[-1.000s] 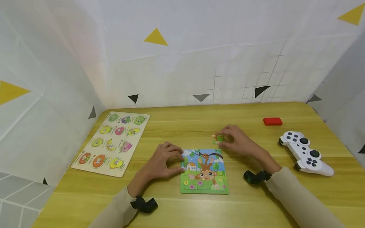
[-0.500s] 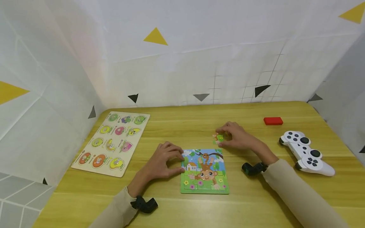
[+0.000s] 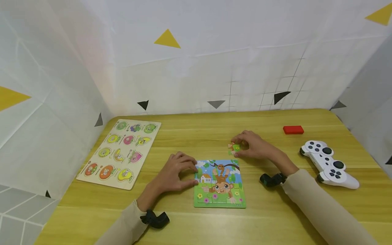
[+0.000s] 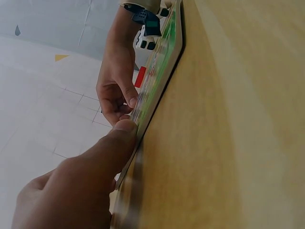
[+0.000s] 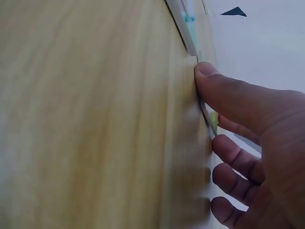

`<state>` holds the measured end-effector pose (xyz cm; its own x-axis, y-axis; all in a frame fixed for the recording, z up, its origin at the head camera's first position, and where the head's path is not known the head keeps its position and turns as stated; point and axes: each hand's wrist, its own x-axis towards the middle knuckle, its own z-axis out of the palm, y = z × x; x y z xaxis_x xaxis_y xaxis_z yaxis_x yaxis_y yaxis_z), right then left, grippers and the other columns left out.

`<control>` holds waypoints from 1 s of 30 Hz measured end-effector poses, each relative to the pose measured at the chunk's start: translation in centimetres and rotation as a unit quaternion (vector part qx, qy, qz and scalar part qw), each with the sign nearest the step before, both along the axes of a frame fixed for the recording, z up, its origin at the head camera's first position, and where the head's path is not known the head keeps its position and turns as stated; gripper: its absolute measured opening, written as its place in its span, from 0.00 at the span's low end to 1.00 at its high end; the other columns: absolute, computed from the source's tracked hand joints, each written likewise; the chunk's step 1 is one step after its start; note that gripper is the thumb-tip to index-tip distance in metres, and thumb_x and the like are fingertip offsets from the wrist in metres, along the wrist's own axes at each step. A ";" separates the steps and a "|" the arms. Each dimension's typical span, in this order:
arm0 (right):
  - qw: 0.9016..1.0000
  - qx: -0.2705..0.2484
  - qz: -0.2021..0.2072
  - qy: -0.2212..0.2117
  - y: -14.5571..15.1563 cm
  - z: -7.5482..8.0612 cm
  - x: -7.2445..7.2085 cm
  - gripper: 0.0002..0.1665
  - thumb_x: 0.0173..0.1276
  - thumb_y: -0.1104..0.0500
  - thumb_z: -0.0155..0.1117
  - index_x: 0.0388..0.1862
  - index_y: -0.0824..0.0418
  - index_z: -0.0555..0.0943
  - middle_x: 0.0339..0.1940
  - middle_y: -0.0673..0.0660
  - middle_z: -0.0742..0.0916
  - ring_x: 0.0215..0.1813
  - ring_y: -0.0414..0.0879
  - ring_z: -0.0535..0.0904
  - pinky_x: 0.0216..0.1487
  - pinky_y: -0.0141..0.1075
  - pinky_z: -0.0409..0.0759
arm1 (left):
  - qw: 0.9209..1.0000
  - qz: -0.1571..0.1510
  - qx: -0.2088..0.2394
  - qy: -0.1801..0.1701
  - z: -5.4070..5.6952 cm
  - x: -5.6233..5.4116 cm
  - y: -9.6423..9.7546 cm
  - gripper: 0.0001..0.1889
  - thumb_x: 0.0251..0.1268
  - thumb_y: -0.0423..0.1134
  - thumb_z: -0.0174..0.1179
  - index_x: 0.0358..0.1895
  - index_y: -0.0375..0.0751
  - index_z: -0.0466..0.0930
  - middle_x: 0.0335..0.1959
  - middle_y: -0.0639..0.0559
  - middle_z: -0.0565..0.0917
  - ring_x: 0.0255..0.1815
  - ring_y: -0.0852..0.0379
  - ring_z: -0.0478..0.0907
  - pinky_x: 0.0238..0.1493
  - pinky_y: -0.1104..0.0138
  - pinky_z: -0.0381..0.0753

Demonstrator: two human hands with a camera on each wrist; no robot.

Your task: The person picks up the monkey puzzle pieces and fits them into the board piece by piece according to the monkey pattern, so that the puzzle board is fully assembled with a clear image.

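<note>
A square jigsaw puzzle (image 3: 218,185) with a monkey picture lies flat on the table in the head view. My left hand (image 3: 176,173) rests at its left side, thumb and fingertips touching the edge without wrapping round it. In the left wrist view the left thumb (image 4: 107,148) lies against the board's rim. Beyond the puzzle's top right corner, my right hand (image 3: 252,146) pinches a small puzzle piece (image 3: 234,148) showing green, orange and a flower. The right wrist view shows that piece (image 5: 206,114) edge-on between thumb and fingers, close to the tabletop.
At the left lies a wooden fruit puzzle board (image 3: 119,153). A white game controller (image 3: 329,165) lies at the right, with a red block (image 3: 293,130) behind it. A white patterned sheet (image 3: 196,78) hangs behind the wooden table (image 3: 196,224).
My right hand has shifted very slightly up and left, still pinching the puzzle piece. My left hand and the monkey puzzle hold their places.
</note>
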<state>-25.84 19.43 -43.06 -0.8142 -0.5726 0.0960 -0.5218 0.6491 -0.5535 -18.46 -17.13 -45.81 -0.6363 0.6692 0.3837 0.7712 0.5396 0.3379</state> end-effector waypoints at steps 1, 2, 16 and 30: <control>1.000 0.000 0.000 0.000 0.0 0.0 0.0 0.30 0.62 0.52 0.77 0.60 0.63 0.82 0.46 0.57 0.83 0.46 0.48 0.73 0.47 0.43 0.71 | 1.000 0.000 0.001 -0.001 0.0 0.0 0.0 0.15 0.58 0.61 0.70 0.43 0.61 0.85 0.56 0.60 0.83 0.58 0.59 0.72 0.54 0.57 0.66; 1.000 0.000 -0.001 0.001 0.0 0.0 0.1 0.29 0.62 0.52 0.77 0.60 0.63 0.82 0.45 0.57 0.83 0.45 0.48 0.74 0.48 0.43 0.72 | 1.000 0.000 0.001 -0.001 0.0 0.0 0.0 0.15 0.58 0.61 0.70 0.43 0.61 0.85 0.56 0.60 0.83 0.58 0.59 0.72 0.54 0.57 0.66; 1.000 -0.008 -0.018 0.016 0.2 -0.2 0.5 0.29 0.60 0.51 0.79 0.58 0.60 0.83 0.41 0.53 0.82 0.40 0.45 0.72 0.44 0.40 0.73 | 1.000 -0.001 0.004 -0.004 0.0 0.0 0.0 0.15 0.58 0.61 0.70 0.43 0.61 0.85 0.55 0.61 0.83 0.58 0.59 0.72 0.54 0.57 0.65; 0.998 -0.022 -0.016 0.048 0.6 0.3 2.6 0.32 0.59 0.48 0.80 0.60 0.57 0.83 0.40 0.49 0.82 0.42 0.45 0.74 0.46 0.41 0.75 | 1.000 -0.008 0.012 0.007 0.2 0.0 0.1 0.15 0.57 0.60 0.71 0.43 0.60 0.86 0.55 0.59 0.84 0.56 0.59 0.72 0.52 0.57 0.65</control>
